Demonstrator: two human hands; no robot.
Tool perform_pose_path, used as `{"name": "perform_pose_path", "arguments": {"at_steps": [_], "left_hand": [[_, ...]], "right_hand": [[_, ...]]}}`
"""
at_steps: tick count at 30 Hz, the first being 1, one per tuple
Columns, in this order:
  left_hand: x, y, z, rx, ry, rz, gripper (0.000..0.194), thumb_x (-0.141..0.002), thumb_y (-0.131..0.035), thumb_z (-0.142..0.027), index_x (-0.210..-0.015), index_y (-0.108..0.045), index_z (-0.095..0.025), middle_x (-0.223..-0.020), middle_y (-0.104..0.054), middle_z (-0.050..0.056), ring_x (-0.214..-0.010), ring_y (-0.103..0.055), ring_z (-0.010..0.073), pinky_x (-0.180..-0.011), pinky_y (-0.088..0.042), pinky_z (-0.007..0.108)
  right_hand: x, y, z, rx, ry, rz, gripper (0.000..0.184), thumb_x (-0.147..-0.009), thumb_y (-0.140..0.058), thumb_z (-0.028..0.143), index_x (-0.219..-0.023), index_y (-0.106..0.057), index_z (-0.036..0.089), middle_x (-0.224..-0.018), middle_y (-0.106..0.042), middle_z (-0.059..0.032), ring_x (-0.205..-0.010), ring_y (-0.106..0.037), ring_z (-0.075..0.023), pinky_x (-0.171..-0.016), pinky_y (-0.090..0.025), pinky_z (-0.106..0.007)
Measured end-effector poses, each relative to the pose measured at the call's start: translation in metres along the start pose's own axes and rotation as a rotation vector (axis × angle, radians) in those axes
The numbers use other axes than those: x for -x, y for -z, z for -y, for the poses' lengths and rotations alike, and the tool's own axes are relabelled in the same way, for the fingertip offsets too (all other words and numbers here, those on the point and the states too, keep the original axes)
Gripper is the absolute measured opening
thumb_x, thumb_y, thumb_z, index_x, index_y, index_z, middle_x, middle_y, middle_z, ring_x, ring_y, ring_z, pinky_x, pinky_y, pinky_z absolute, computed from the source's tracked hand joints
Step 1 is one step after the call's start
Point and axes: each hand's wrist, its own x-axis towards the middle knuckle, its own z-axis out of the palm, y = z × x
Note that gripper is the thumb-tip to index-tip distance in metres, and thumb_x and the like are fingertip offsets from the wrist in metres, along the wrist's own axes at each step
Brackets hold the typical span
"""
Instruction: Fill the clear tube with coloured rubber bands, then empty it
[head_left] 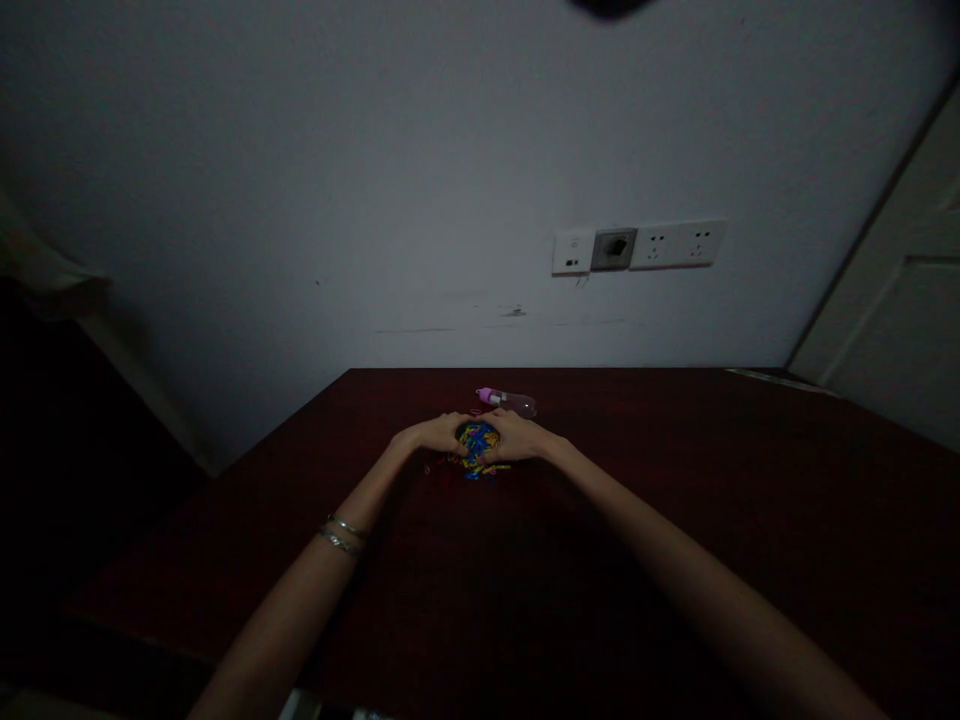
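Observation:
A pile of small colourful paper clips point(477, 441), mostly blue and yellow, lies on the dark red-brown table point(480, 570). My left hand point(442, 433) curves round its left side, with thumb and fingers apart. Round the right side curves my right hand point(517, 437), its thumb likewise spread from its fingers. Together they make a ring about the pile, fingertips close to one another at the far side. Some clips have spilled out toward me, below the thumbs. Just behind the hands a clear bottle point(517, 403) with a pink top lies on its side.
A pale wall point(450, 200) rises behind the table's far edge. It carries a row of sockets point(652, 247) right of centre. A white door point(907, 290) stands at the right. Something dark with pale cloth point(56, 270) on it is at the left.

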Motion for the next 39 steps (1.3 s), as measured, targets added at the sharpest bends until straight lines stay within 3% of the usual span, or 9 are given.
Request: {"name": "perform_pose_path", "arguments": {"at_steps": [5,10,15,22,27,31,34,36,39], "left_hand": [[0.006,-0.003,0.002,-0.068,-0.027,-0.038,0.056,-0.048,-0.07,-0.022,-0.103,-0.063,-0.019,-0.097,-0.064,0.007,-0.09,-0.057,0.0234,-0.081,-0.041,0.028],[0.007,-0.006,0.003,-0.13,-0.008,-0.025,0.057,-0.054,-0.067,-0.023,-0.111,-0.06,-0.019,-0.105,-0.061,0.009,-0.098,-0.054,0.0253,-0.085,-0.039,0.03],[0.006,-0.009,0.004,-0.198,-0.012,-0.012,0.059,-0.058,-0.065,-0.024,-0.116,-0.056,-0.019,-0.11,-0.059,0.009,-0.101,-0.052,0.0254,-0.089,-0.038,0.031],[0.009,-0.011,-0.002,-0.227,0.002,-0.035,0.057,-0.061,-0.062,-0.023,-0.117,-0.056,-0.017,-0.114,-0.057,0.011,-0.104,-0.051,0.0256,-0.091,-0.037,0.032],[0.01,-0.013,0.001,-0.198,0.001,-0.07,0.056,-0.059,-0.064,-0.02,-0.114,-0.057,-0.018,-0.113,-0.058,0.009,-0.103,-0.051,0.0258,-0.092,-0.037,0.034],[0.008,-0.016,0.004,-0.243,-0.033,-0.084,0.05,-0.06,-0.062,-0.018,-0.11,-0.058,-0.015,-0.11,-0.058,0.011,-0.1,-0.052,0.0253,-0.089,-0.038,0.033],[0.008,-0.017,0.003,-0.242,-0.058,-0.109,0.042,-0.059,-0.061,-0.016,-0.101,-0.061,-0.017,-0.1,-0.059,0.008,-0.092,-0.054,0.0233,-0.082,-0.041,0.03],[0.009,-0.018,0.002,-0.219,-0.093,-0.147,0.035,-0.059,-0.061,-0.014,-0.094,-0.062,-0.017,-0.093,-0.06,0.007,-0.085,-0.054,0.023,-0.076,-0.041,0.03],[0.01,-0.019,-0.001,-0.204,-0.128,-0.186,0.031,-0.06,-0.059,-0.012,-0.09,-0.061,-0.017,-0.087,-0.059,0.007,-0.08,-0.054,0.0225,-0.072,-0.041,0.029]], "right_hand": [[-0.002,0.013,-0.009,-0.058,-0.002,-0.139,0.059,-0.069,-0.06,0.051,-0.117,-0.054,0.018,-0.115,-0.056,-0.0111,-0.104,-0.051,-0.0244,-0.089,-0.039,-0.036],[-0.007,0.024,-0.034,0.137,-0.258,-0.263,0.038,-0.075,-0.056,0.033,-0.111,-0.056,0.022,-0.112,-0.055,-0.0108,-0.103,-0.049,-0.0266,-0.083,-0.041,-0.036],[-0.014,0.022,-0.057,0.23,-0.385,-0.146,0.047,-0.07,-0.061,0.024,-0.116,-0.053,0.021,-0.112,-0.054,-0.0147,-0.103,-0.048,-0.0303,-0.08,-0.041,-0.039],[-0.029,0.013,-0.067,0.196,-0.33,-0.143,0.055,-0.073,-0.054,0.015,-0.127,-0.043,0.018,-0.12,-0.05,-0.0136,-0.106,-0.047,-0.0256,-0.087,-0.037,-0.035],[-0.03,0.018,-0.059,0.211,-0.36,-0.214,0.072,-0.07,-0.058,0.017,-0.135,-0.03,0.019,-0.132,-0.036,-0.0173,-0.115,-0.039,-0.0311,-0.087,-0.037,-0.04],[-0.023,0.031,-0.038,0.231,-0.259,-0.32,0.055,-0.074,-0.055,0.021,-0.127,-0.042,0.018,-0.124,-0.045,-0.0168,-0.111,-0.043,-0.0295,-0.086,-0.039,-0.038],[-0.018,0.033,-0.018,0.062,-0.083,-0.126,0.048,-0.073,-0.059,0.035,-0.118,-0.052,0.019,-0.112,-0.056,-0.0102,-0.1,-0.052,-0.0236,-0.085,-0.041,-0.032],[-0.016,0.028,-0.007,-0.005,-0.009,0.065,0.058,-0.067,-0.063,0.045,-0.118,-0.053,0.018,-0.111,-0.058,-0.0087,-0.098,-0.055,-0.0234,-0.086,-0.041,-0.032],[-0.012,0.018,0.003,0.009,-0.022,0.164,0.073,-0.06,-0.068,0.048,-0.123,-0.05,0.015,-0.113,-0.056,-0.0139,-0.1,-0.054,-0.0291,-0.087,-0.04,-0.037]]}}
